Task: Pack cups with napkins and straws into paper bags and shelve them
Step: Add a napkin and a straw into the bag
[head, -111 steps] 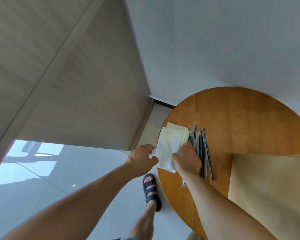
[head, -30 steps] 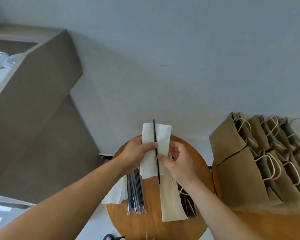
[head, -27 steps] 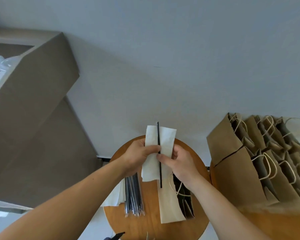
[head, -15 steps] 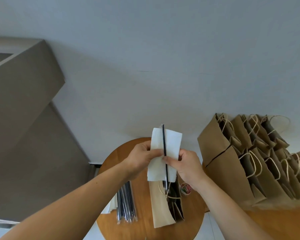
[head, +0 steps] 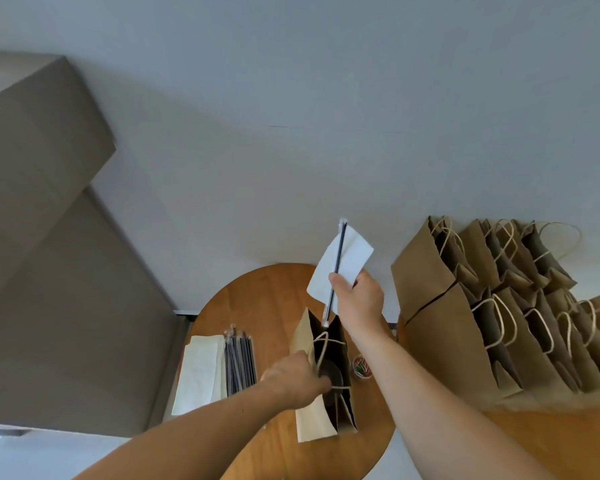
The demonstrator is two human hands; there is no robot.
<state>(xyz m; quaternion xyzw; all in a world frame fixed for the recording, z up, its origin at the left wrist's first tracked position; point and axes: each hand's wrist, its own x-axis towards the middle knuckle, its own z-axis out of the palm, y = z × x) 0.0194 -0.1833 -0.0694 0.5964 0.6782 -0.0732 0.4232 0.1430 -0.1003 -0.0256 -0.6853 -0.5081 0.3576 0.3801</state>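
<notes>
**Over the open brown paper bag [head: 314, 420]: a white paper napkin [head: 354, 254] and a black straw [head: 338, 247]**

The right hand [head: 359, 303] pinches the white paper napkin and the black straw together, thumb across the straw and fingers curled behind; the straw slants, its lower end just above the bag's mouth; the bag stands on the round wooden table [head: 257, 299]; the left hand [head: 291, 379] grips the bag's near rim at the twine handle, fingers curled; inside shows a dark round shape, too dim to name; left of the bag lie a stack of white napkins [head: 198, 372] and a bundle of black straws [head: 239, 362], side by side; just right of the bag sits a small cluster of coloured bits [head: 361, 367]; further right, standing brown paper bags [head: 465, 341] crowd a second wooden surface [head: 551, 441].
</notes>
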